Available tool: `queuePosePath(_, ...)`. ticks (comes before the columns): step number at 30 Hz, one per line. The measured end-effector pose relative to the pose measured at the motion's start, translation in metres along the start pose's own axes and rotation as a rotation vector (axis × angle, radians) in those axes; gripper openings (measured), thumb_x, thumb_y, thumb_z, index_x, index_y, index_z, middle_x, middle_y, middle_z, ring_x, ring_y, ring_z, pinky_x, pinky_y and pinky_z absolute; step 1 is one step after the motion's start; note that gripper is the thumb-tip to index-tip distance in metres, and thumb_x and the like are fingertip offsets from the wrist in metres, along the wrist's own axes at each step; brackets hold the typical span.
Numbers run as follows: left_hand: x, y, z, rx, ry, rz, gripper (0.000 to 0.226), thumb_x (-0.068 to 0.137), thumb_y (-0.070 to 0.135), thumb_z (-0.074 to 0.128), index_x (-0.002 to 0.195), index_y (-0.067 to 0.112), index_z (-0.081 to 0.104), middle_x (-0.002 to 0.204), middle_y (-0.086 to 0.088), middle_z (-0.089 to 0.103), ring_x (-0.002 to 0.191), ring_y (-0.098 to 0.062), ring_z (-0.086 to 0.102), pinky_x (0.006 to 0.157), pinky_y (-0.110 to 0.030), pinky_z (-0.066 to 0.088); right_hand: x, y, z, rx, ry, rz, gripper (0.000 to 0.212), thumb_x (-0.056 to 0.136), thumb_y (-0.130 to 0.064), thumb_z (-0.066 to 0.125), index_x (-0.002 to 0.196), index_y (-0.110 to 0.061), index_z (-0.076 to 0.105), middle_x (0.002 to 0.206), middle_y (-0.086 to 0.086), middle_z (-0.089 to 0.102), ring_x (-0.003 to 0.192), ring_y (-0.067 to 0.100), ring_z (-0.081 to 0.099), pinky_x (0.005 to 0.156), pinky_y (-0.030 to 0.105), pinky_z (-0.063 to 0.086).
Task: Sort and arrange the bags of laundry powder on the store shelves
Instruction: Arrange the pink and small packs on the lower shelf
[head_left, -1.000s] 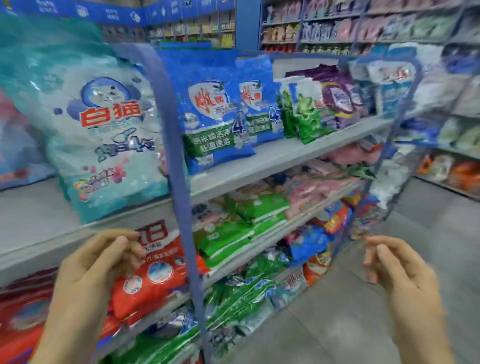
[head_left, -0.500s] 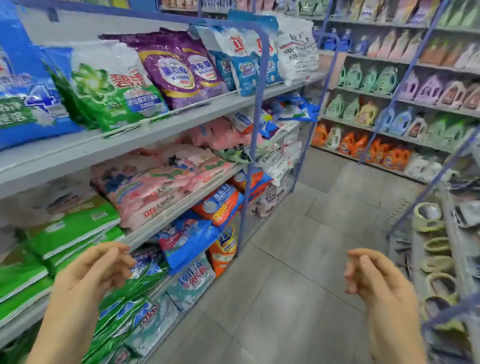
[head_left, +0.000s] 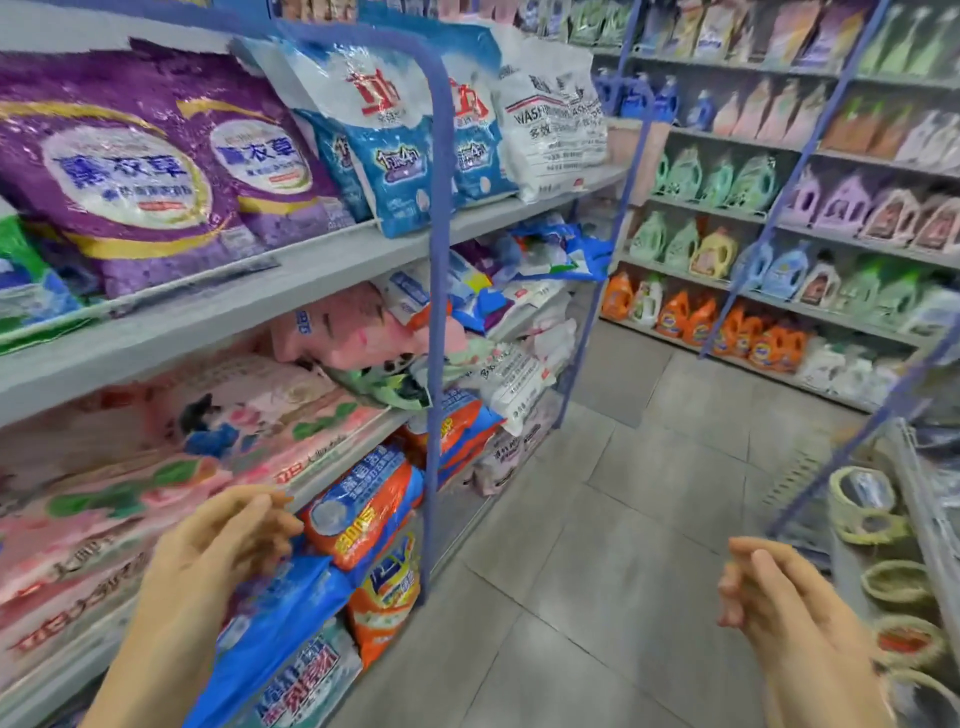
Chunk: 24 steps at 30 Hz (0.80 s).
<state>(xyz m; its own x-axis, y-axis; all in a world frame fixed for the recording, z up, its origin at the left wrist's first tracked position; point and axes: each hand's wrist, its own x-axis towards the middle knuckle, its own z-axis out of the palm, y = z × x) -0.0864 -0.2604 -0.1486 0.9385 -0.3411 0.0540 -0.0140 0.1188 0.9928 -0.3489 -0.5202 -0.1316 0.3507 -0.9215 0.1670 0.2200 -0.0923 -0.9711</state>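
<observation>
Purple bags (head_left: 130, 171) stand on the top shelf (head_left: 322, 270); pink bags (head_left: 171, 447) lie stacked below. Blue post (head_left: 441, 332) fronts them. Left hand (head_left: 223, 545) and right hand (head_left: 769, 597) hang loose, holding nothing.

- The left hand (head_left: 228, 540) is raised at the lower left of the view, its forearm rising from the bottom edge.
- Its fingers (head_left: 270, 506) are loosely curled and point to the right, thumb uppermost; it grips nothing.
- The right hand (head_left: 769, 592) is raised at the lower right, its forearm coming in from the bottom right corner.
- Its fingers (head_left: 748, 558) are half bent and point to the left, palm turned inward; it too is empty.
- The two hands are well apart, at roughly the same height.
</observation>
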Motion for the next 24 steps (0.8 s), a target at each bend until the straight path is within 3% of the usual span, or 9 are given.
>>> queuePosePath(6, 0.080, 0.016, 0.046, 0.028, 0.046, 0.022, 0.024, 0.086, 0.021, 0.054, 0.075, 0.023, 0.074, 0.065, -0.002, 0.069, 0.054, -0.007, 0.061, 0.047, -0.012, 0.046, 0.110, 0.032, 0.038, 0.059, -0.051, 0.067, 0.056, 0.095, 0.004, 0.036, 0.065, -0.025, 0.074, 0.048, 0.002, 0.057, 0.035, 0.008, 0.043, 0.040, 0.014, 0.040)
queuePosePath(10, 0.109, 0.014, 0.058, 0.048, 0.128, -0.006, 0.021, 0.077, 0.033, 0.055, 0.077, 0.023, 0.074, 0.067, -0.004, 0.068, 0.056, -0.010, 0.061, 0.047, -0.014, 0.047, 0.179, 0.060, 0.081, 0.055, -0.164, 0.125, 0.049, 0.095, 0.001, 0.040, 0.067, -0.021, 0.073, 0.050, 0.004, 0.057, 0.036, 0.010, 0.043, 0.041, 0.014, 0.040)
queuePosePath(12, 0.122, 0.008, 0.066, 0.049, 0.214, -0.010, 0.021, 0.077, 0.032, 0.056, 0.076, 0.023, 0.074, 0.066, -0.004, 0.068, 0.054, -0.010, 0.060, 0.047, -0.014, 0.047, 0.216, 0.073, 0.106, 0.049, -0.242, 0.142, 0.040, 0.095, 0.000, 0.042, 0.069, -0.012, 0.069, 0.051, 0.004, 0.057, 0.037, 0.010, 0.043, 0.041, 0.014, 0.040)
queuePosePath(17, 0.151, -0.012, 0.096, 0.039, 0.448, 0.009, 0.026, 0.089, 0.016, 0.053, 0.075, 0.019, 0.074, 0.066, -0.005, 0.068, 0.054, -0.009, 0.060, 0.047, -0.013, 0.047, 0.312, 0.104, 0.165, 0.017, -0.455, 0.162, 0.024, 0.095, -0.003, 0.045, 0.080, -0.009, 0.062, 0.053, 0.002, 0.058, 0.040, 0.009, 0.044, 0.043, 0.014, 0.040)
queuePosePath(20, 0.166, -0.018, 0.120, 0.013, 0.578, 0.009, 0.025, 0.094, 0.007, 0.049, 0.079, 0.011, 0.069, 0.063, -0.004, 0.068, 0.052, -0.007, 0.060, 0.046, -0.012, 0.046, 0.363, 0.120, 0.195, -0.045, -0.608, 0.094, 0.025, 0.095, -0.003, 0.046, 0.081, -0.013, 0.064, 0.055, -0.003, 0.058, 0.044, 0.005, 0.045, 0.045, 0.013, 0.040)
queuePosePath(24, 0.177, -0.024, 0.149, 0.013, 0.673, 0.005, 0.021, 0.094, 0.007, 0.049, 0.084, 0.007, 0.067, 0.063, -0.004, 0.067, 0.052, -0.007, 0.059, 0.046, -0.012, 0.046, 0.418, 0.143, 0.249, -0.297, -0.807, -0.174, 0.027, 0.093, -0.010, 0.055, 0.080, -0.032, 0.062, 0.067, -0.013, 0.065, 0.060, 0.005, 0.057, 0.058, 0.021, 0.046)
